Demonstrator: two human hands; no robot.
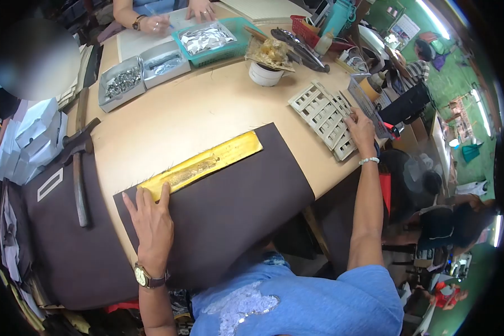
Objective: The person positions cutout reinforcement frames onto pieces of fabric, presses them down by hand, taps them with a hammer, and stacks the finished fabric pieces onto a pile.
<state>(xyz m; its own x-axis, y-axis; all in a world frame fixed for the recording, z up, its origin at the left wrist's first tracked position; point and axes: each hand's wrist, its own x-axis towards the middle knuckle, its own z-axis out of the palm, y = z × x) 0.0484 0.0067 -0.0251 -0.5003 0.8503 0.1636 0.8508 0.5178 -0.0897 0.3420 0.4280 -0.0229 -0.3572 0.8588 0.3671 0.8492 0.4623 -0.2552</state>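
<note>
My left hand, wearing a watch, lies with fingers spread on a dark brown sheet and on the left end of a yellow strip. The strip runs along the sheet's far edge, its middle smeared brownish. At the right, my right hand has its fingers closed on the right edge of a beige slotted panel, which looks like rows of small frames. Whether it grips the whole panel or one piece is hard to see.
Two hammers lie at left beside a white rectangular frame. Farther back are a box of metal parts, a teal basket and a white tub. Across the table another person's hands rest on paper.
</note>
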